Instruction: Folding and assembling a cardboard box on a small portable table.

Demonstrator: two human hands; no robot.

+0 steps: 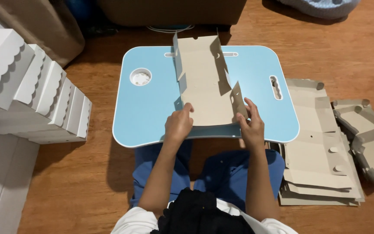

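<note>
A flat grey-brown cardboard box blank (202,80) lies lengthwise on a light blue lap table (150,108), its side flaps folded upright. My left hand (178,123) grips the blank's near left corner, thumb on top. At the near right corner, my right hand (251,123) holds the edge, with fingers against the raised right flap. Both hands sit at the table's near edge, above my blue-trousered legs.
A row of finished white boxes with scalloped lids (35,93) stands on the left. A stack of flat cardboard blanks (321,147) lies on the wooden floor at right, with part-folded pieces (369,143) beside it. The table has a round cup recess (140,77).
</note>
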